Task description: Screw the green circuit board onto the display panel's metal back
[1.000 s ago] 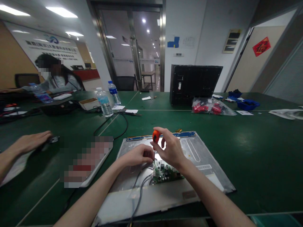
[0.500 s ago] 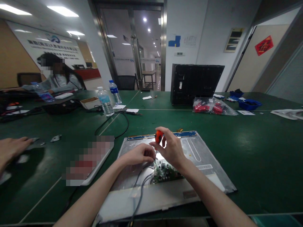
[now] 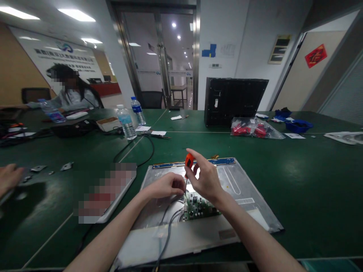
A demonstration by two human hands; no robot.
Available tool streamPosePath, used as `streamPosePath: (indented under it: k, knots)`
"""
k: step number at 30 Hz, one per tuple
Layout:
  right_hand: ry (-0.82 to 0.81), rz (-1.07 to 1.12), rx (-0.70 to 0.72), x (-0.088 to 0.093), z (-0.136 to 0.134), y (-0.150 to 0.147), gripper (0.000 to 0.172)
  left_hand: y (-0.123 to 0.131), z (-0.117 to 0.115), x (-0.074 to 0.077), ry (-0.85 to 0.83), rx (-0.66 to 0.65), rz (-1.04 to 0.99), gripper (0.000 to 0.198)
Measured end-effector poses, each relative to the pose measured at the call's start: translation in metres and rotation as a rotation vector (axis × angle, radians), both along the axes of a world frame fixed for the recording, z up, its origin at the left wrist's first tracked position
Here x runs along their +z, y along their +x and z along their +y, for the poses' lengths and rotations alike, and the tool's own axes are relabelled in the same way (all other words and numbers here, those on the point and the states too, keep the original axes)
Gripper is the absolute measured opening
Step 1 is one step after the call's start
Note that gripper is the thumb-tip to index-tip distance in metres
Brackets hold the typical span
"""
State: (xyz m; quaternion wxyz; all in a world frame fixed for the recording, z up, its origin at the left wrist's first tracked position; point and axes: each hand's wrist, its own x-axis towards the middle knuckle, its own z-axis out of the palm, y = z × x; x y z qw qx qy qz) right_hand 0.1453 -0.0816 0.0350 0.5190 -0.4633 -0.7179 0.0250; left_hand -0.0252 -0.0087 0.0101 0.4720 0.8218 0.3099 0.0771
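My right hand (image 3: 206, 176) grips a screwdriver with an orange and black handle (image 3: 189, 160), held nearly upright. Its shaft points down at the upper left corner of a green circuit board (image 3: 198, 207). Beside the tip, my left hand (image 3: 170, 185) has its fingers curled together low over that corner; what they pinch, if anything, is hidden. The board sits on a flat silver metal panel (image 3: 241, 181), which has a blue strip (image 3: 225, 161) along its far edge. Dark cables (image 3: 169, 234) run from the board's left side toward me.
A white-edged device (image 3: 113, 206) lies left of the panel. Another person's hand (image 3: 10, 179) is near small metal pieces (image 3: 38, 168) at far left. Water bottles (image 3: 126, 122), a black monitor-like casing (image 3: 235, 102) and a plastic bag with red items (image 3: 256, 128) stand farther back.
My right index finger has straightened slightly over the handle top and the thumb has shifted; the screwdriver stays in place. My left hand is nearly still. The other person's hand moved left.
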Motion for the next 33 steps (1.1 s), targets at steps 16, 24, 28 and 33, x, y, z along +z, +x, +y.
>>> streamPosePath:
  k: [16, 24, 28, 33]
  knots:
    - [-0.016, 0.03, 0.004, 0.0015, -0.0013, -0.0006, 0.048, -0.0002, 0.0017, -0.004, -0.016, -0.018, -0.011, 0.014]
    - [-0.036, -0.042, -0.049, 0.0035, -0.001, 0.0006, 0.05, 0.0, -0.001, -0.0022, 0.022, 0.004, 0.002, 0.01]
    - [-0.009, -0.019, -0.037, 0.0019, -0.0023, -0.0007, 0.053, -0.0002, 0.0009, -0.0052, -0.041, 0.004, -0.015, 0.012]
    - [-0.025, -0.024, -0.057, 0.0028, -0.0018, -0.0004, 0.044, 0.0013, -0.0028, 0.0012, -0.001, -0.001, -0.014, 0.01]
